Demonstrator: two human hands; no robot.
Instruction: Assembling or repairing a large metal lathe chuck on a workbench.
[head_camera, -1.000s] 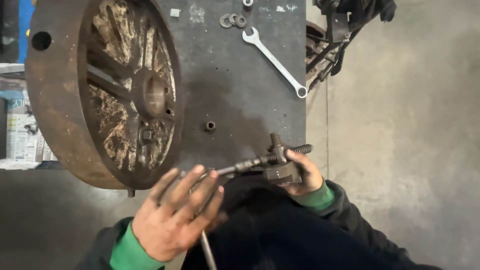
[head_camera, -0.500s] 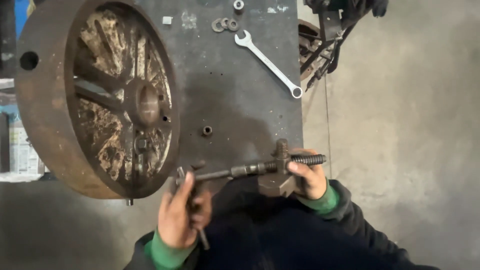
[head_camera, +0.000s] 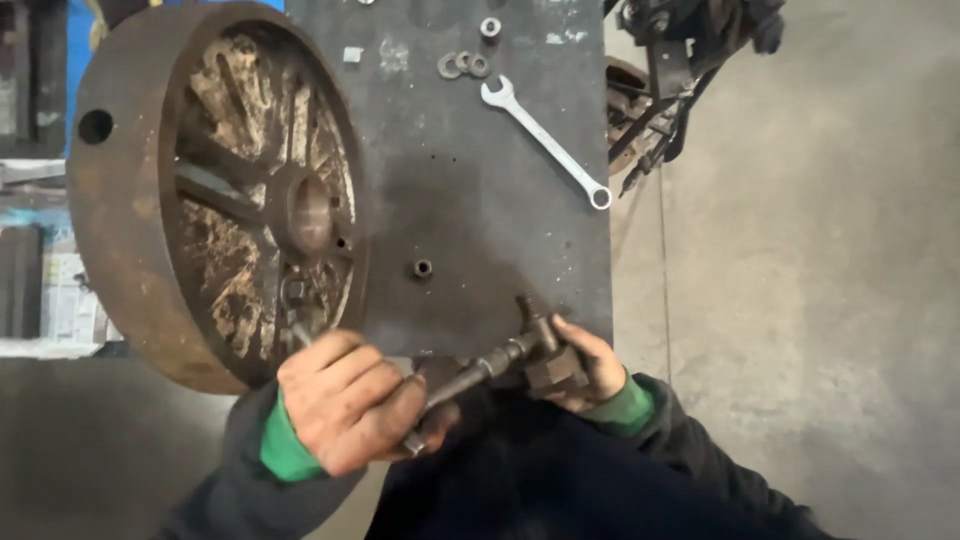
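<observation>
Threaded rod with its dark nuts and clamp block lay across the near edge of the steel work plate, angled from lower left up to the right. The left hand was closed in a fist around the rod's lower end, and the right hand was clamped on the blocky nut assembly at the upper end, so both hands gripped the one piece, a little apart along its length. Whether the nuts were being run on or off could not be told; the assembly looked only partly made up, with bare rod showing between the hands.

Just left of the left hand stood a large rusty spoked wheel, leaning over the plate's edge. A small bolt head sat in the plate near the middle. Farther off lay a combination wrench and several washers, all untouched. Grey concrete floor stretched to the right.
</observation>
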